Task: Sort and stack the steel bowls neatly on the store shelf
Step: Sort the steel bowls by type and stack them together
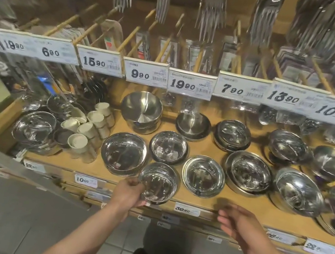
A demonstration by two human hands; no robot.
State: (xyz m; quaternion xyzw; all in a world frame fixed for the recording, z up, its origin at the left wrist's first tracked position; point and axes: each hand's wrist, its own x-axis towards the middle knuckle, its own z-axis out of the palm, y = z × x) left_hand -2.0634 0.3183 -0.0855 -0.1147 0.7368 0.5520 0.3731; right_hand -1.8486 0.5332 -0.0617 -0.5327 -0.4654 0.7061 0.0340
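Our left hand grips a small steel bowl, shiny and upright, by its near rim. Our right hand hovers empty, fingers loosely spread.

bowls: polished steel, mirror-glossy | shelf: matt wood | cups: probably matt plastic

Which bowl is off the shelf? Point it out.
The small bowl that the left hand grips at the shelf's front edge. Every other bowl sits on the shelf. The right hand holds nothing.
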